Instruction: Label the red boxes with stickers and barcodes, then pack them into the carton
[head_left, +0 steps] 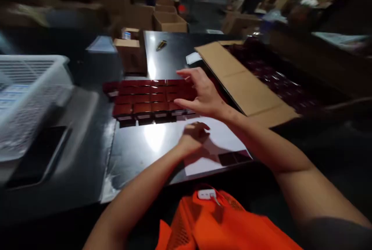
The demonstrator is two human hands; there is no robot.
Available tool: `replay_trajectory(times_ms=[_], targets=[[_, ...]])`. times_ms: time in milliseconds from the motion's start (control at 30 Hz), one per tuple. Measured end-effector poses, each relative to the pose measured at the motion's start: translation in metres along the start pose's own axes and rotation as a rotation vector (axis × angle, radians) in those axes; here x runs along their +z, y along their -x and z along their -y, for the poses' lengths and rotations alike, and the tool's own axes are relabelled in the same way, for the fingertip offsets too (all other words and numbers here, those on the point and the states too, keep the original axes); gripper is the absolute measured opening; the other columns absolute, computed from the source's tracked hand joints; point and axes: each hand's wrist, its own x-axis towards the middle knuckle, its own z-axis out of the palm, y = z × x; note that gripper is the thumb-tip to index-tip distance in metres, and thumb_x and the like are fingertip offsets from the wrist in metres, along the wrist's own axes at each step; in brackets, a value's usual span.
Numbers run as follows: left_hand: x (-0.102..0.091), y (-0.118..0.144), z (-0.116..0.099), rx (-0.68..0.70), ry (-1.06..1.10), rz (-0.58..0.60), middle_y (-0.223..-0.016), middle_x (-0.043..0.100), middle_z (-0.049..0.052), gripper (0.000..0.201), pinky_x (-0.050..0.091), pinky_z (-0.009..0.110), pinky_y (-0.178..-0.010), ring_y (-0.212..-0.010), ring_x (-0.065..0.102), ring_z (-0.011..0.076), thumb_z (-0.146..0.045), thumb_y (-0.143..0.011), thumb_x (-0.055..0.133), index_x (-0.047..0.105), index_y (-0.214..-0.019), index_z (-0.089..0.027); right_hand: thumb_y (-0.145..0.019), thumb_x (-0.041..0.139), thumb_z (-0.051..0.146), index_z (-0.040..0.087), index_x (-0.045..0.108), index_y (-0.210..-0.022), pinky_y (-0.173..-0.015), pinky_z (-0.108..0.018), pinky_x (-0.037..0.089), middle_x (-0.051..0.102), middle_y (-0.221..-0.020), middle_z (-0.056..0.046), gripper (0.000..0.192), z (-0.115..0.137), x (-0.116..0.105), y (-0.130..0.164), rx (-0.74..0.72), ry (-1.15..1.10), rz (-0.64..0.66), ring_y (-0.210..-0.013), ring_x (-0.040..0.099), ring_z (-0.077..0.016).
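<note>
Several small dark red boxes [139,97] lie packed in rows on a glossy black table [136,153]. My right hand [200,93] hovers spread over the right end of those rows, fingers apart and holding nothing that I can see. My left hand [193,135] rests lower, fingers curled down onto a white sheet [226,141] on the table just in front of the rows. The picture is blurred, so whether the left fingers pinch anything is unclear.
A large open cardboard carton [247,83] holding more dark red boxes stands at the right. A white slatted plastic crate [26,95] sits at the left. Small cardboard boxes [130,50] stand behind the rows. An orange garment [221,223] lies at the near edge.
</note>
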Motion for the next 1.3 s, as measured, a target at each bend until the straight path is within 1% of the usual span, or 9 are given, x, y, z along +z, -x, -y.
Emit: replay_trajectory(times_ms=[67, 167, 267, 400, 533, 800, 1000, 1200, 1300], targets=[[0.008, -0.006, 0.002, 0.049, 0.029, 0.087, -0.084, 0.069, 0.005, 0.018, 0.059, 0.035, -0.065, -0.071, 0.065, 0.0168, -0.033, -0.086, 0.068, 0.069, -0.092, -0.017, -0.079, 0.073, 0.04, 0.022, 0.057, -0.127, -0.091, -0.037, 0.051, 0.063, -0.123, -0.008, 0.054, -0.026, -0.043, 0.042, 0.09, -0.064, 0.046, -0.106, 0.06, -0.0233], [0.007, -0.009, 0.003, 0.235, -0.09, 0.245, -0.106, 0.072, 0.012, 0.034, 0.056, 0.05, -0.092, -0.105, 0.066, 0.0294, -0.036, -0.077, 0.075, 0.071, -0.105, -0.018, -0.079, 0.075, 0.045, 0.021, 0.067, -0.114, -0.086, -0.036, 0.053, 0.071, -0.111, -0.007, 0.044, -0.052, -0.08, 0.121, 0.227, -0.107, 0.224, -0.099, 0.066, -0.022], [0.006, 0.0, -0.002, 0.392, -0.325, 0.452, -0.137, 0.06, 0.021, 0.074, 0.036, 0.063, -0.113, -0.138, 0.044, 0.0398, -0.055, -0.072, 0.077, 0.059, -0.132, -0.014, -0.077, 0.078, 0.05, 0.02, 0.072, -0.114, -0.095, -0.04, 0.052, 0.072, -0.112, -0.01, 0.048, -0.065, -0.082, 0.195, 0.337, -0.156, 0.363, -0.107, 0.067, -0.0244], [0.014, 0.012, -0.009, 0.37, -0.527, 0.628, -0.154, 0.04, 0.025, 0.104, 0.018, 0.068, -0.119, -0.149, 0.025, 0.0421, -0.073, -0.069, 0.069, 0.04, -0.148, -0.012, -0.075, 0.079, 0.052, 0.025, 0.072, -0.12, -0.108, -0.047, 0.044, 0.07, -0.125, -0.011, 0.053, -0.067, -0.059, 0.248, 0.341, -0.16, 0.35, -0.127, 0.057, -0.0292], [0.016, 0.013, -0.009, 0.35, -0.579, 0.769, -0.155, 0.039, 0.023, 0.099, 0.017, 0.072, -0.116, -0.148, 0.026, 0.0447, -0.079, -0.07, 0.062, 0.043, -0.148, -0.02, -0.076, 0.08, 0.048, 0.026, 0.07, -0.122, -0.107, -0.051, 0.043, 0.07, -0.125, -0.011, 0.051, -0.066, -0.044, 0.256, 0.295, -0.043, 0.308, -0.125, 0.059, -0.0303], [0.017, 0.013, -0.01, 0.313, -0.566, 0.785, -0.153, 0.045, 0.018, 0.08, 0.017, 0.071, -0.117, -0.147, 0.031, 0.042, -0.072, -0.074, 0.065, 0.055, -0.14, -0.027, -0.085, 0.074, 0.039, 0.024, 0.076, -0.109, -0.092, -0.044, 0.053, 0.077, -0.1, -0.008, 0.029, -0.061, -0.032, 0.264, 0.183, -0.028, 0.081, -0.099, 0.07, -0.0239], [0.02, 0.014, -0.011, 0.284, -0.585, 0.787, -0.154, 0.044, 0.016, 0.084, 0.02, 0.073, -0.116, -0.146, 0.031, 0.0422, -0.074, -0.072, 0.065, 0.053, -0.142, -0.029, -0.089, 0.07, 0.034, 0.031, 0.069, -0.121, -0.102, -0.054, 0.05, 0.076, -0.112, -0.004, 0.032, -0.046, -0.023, 0.281, 0.126, 0.091, -0.105, -0.109, 0.07, -0.0262], [0.022, 0.015, -0.006, 0.326, -0.616, 0.769, -0.153, 0.044, 0.015, 0.084, 0.023, 0.075, -0.114, -0.144, 0.035, 0.0431, -0.072, -0.071, 0.068, 0.051, -0.143, -0.031, -0.081, 0.078, 0.035, 0.032, 0.074, -0.111, -0.105, -0.062, 0.047, 0.079, -0.104, -0.003, 0.029, -0.041, -0.016, 0.282, 0.291, -0.075, -0.217, -0.102, 0.071, -0.0283], [0.022, 0.015, -0.003, 0.339, -0.636, 0.773, -0.155, 0.041, 0.015, 0.087, 0.023, 0.076, -0.114, -0.145, 0.033, 0.0436, -0.071, -0.071, 0.069, 0.047, -0.146, -0.032, -0.08, 0.079, 0.03, 0.029, 0.078, -0.095, -0.109, -0.061, 0.044, 0.079, -0.095, -0.002, 0.015, -0.04, -0.01, 0.283, 0.314, -0.134, -0.26, -0.098, 0.071, -0.0264]])
